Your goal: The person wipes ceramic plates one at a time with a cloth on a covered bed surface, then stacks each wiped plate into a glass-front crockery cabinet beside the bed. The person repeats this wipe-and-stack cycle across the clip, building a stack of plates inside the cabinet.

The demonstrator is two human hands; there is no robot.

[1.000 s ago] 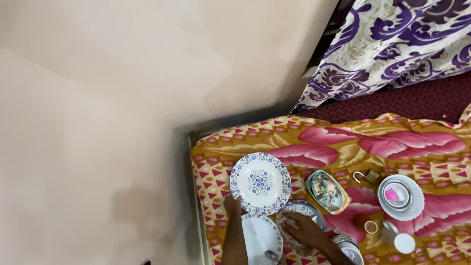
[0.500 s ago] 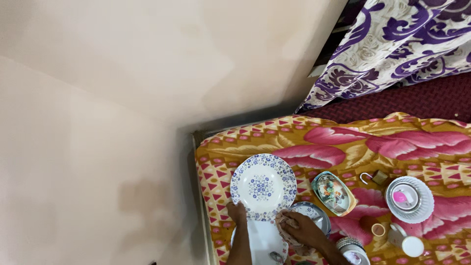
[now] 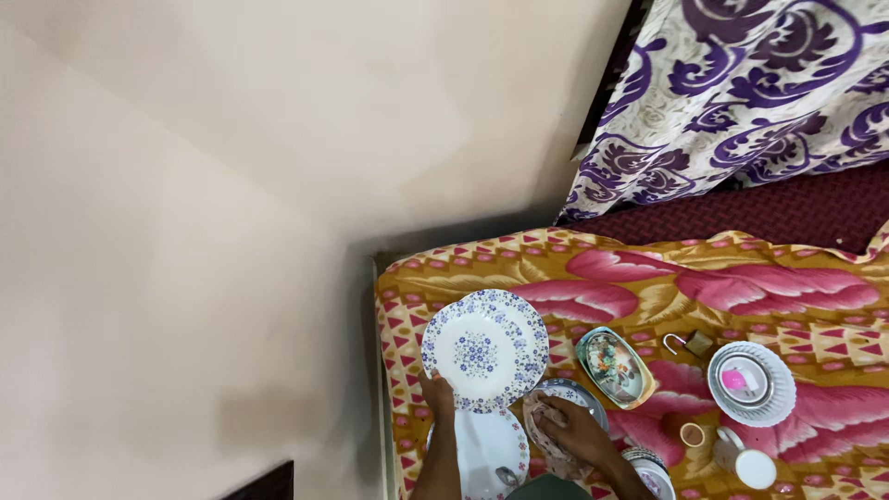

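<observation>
Cream walls meet in a corner above us, and a purple-and-white patterned curtain [image 3: 741, 93] hangs at the upper right over a dark maroon floor covering. Below it lies the surface [image 3: 593, 268], draped in a cloth of orange, gold and pink leaf shapes.

Our left hand [image 3: 437, 389] holds the blue-flowered plate [image 3: 484, 349] by its lower left rim, fingers clamped on the edge, so that the plate stands tilted with its face toward us, raised above the cloth near the surface's left end. Our right hand [image 3: 569, 428] rests just right of the plate's lower edge, its fingers closed around a crumpled pale rag [image 3: 540, 433]. The two hands are near each other but not touching.

Under our left forearm lies a white plate [image 3: 489, 444] with a spoon [image 3: 507, 477] on it. Beneath our right hand a grey-rimmed dish [image 3: 576, 393] shows only in part. To the right sit a small oval dish with a painted picture [image 3: 614, 367], a padlock [image 3: 687, 344], a stack of white scalloped plates [image 3: 752, 383] with something pink on top, a small brown cup [image 3: 692, 433] and a white mug [image 3: 748, 463], all well apart from the held plate.
</observation>
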